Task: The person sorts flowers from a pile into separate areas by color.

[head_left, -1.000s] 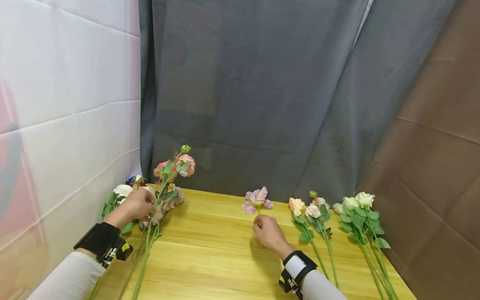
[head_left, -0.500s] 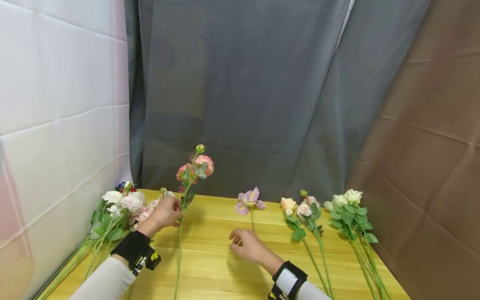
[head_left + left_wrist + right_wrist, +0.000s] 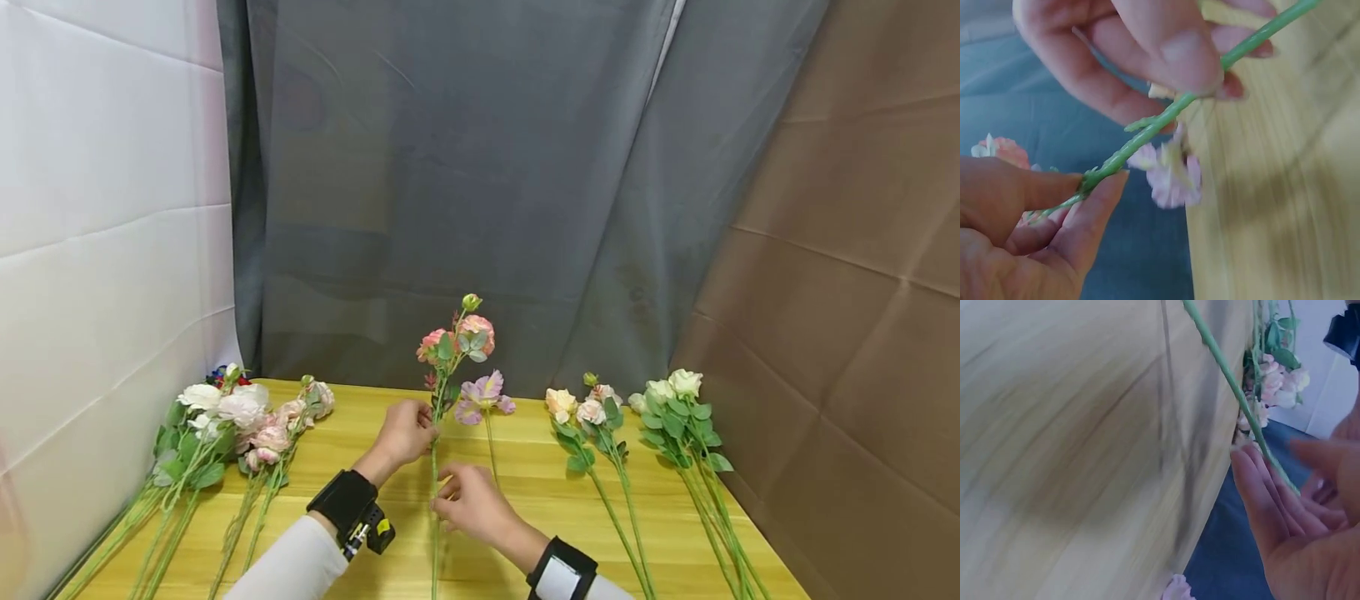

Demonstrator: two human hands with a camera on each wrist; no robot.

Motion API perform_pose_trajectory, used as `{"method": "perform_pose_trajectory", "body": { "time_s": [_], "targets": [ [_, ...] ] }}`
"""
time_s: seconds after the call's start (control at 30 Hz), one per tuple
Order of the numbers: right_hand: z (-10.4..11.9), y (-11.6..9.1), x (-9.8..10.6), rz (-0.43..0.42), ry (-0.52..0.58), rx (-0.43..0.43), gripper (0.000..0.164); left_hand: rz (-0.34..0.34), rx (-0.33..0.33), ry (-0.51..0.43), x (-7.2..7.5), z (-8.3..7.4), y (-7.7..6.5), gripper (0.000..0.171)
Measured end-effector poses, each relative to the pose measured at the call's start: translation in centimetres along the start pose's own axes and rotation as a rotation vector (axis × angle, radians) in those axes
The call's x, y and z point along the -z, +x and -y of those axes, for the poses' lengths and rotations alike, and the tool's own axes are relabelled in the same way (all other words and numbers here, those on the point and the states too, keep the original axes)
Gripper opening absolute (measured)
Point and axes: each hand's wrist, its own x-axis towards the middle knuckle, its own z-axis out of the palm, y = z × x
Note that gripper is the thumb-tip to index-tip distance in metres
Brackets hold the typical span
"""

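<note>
My left hand (image 3: 408, 432) pinches the green stem of a pink flower (image 3: 477, 333) between thumb and forefinger, just below its leaves. The flower stands upright, with two coral-pink blooms and a green bud at its top. Lower on the stem (image 3: 1144, 134), my right hand (image 3: 476, 504) has its fingers spread around it. In the right wrist view the right thumb is apart from the stem, and the fingers (image 3: 1257, 487) lie behind it. Just right of the pink blooms, a purple iris-like flower (image 3: 483, 396) lies on the table on a thin stem.
White flowers (image 3: 225, 408) and pale pink flowers (image 3: 273, 433) lie along the left of the wooden table (image 3: 360, 533). Peach roses (image 3: 562, 404) and cream roses (image 3: 684, 383) lie to the right. A grey curtain (image 3: 450, 167) hangs behind.
My left hand has carried the pink flower from the left bunch rightward to the middle. My right hand has moved away from the purple flower's stem and left to the pink flower's stem.
</note>
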Motion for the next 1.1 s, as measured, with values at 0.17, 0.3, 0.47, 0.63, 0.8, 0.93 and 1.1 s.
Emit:
{"method": "perform_pose_trajectory", "body": {
  "time_s": [0.17,0.3,0.47,0.63,0.8,0.93,1.1],
  "targets": [
    [-0.1,0.0,0.2,-0.090,-0.035,-0.003,0.024,-0.060,-0.058,0.006,-0.8,-0.4,0.2,0.010],
    [-0.3,0.0,0.8,-0.093,-0.019,0.019,0.022,-0.042,-0.073,-0.019,-0.6,0.0,0.2,0.012],
    [-1.3,-0.2,2.2,-0.103,-0.054,0.028,0.022,0.005,-0.071,0.016,1.0,1.3,-0.4,0.009],
    [-2.8,0.0,3.9,-0.107,-0.083,0.024,0.027,-0.035,-0.018,0.132,4.0,3.4,-1.5,0.008],
    [-4.5,0.5,4.7,-0.082,-0.122,-0.003,0.021,-0.040,-0.025,0.320,7.8,6.5,-3.3,0.005],
    [-5.6,0.7,4.7,-0.059,-0.147,-0.017,0.016,-0.038,-0.003,0.491,11.4,8.7,-5.2,0.007],
    [-6.7,1.1,4.8,-0.030,-0.104,-0.067,0.011,-0.045,0.106,0.620,14.6,10.1,-7.0,0.018]
  ]
}}
